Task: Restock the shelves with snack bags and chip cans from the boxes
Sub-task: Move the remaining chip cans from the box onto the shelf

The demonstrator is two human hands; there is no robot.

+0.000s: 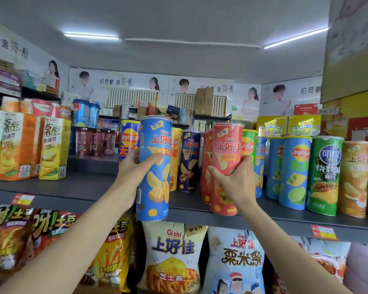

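Note:
My left hand (134, 166) grips a blue Oishi chip can (155, 187), held upright in front of the grey top shelf (83, 187), its base below the shelf's front edge. My right hand (236, 179) grips a red Oishi chip can (226, 145), also upright, its base at the shelf's front edge beside another red can (206, 166). Behind them stand a dark blue can (189, 160) and yellow, green and blue Lay's cans.
Further chip cans (295, 172) line the shelf to the right, and yellow and orange snack boxes (53, 149) stand at the left. Snack bags (172, 257) fill the shelf below. A bare stretch of shelf lies between the boxes and the cans.

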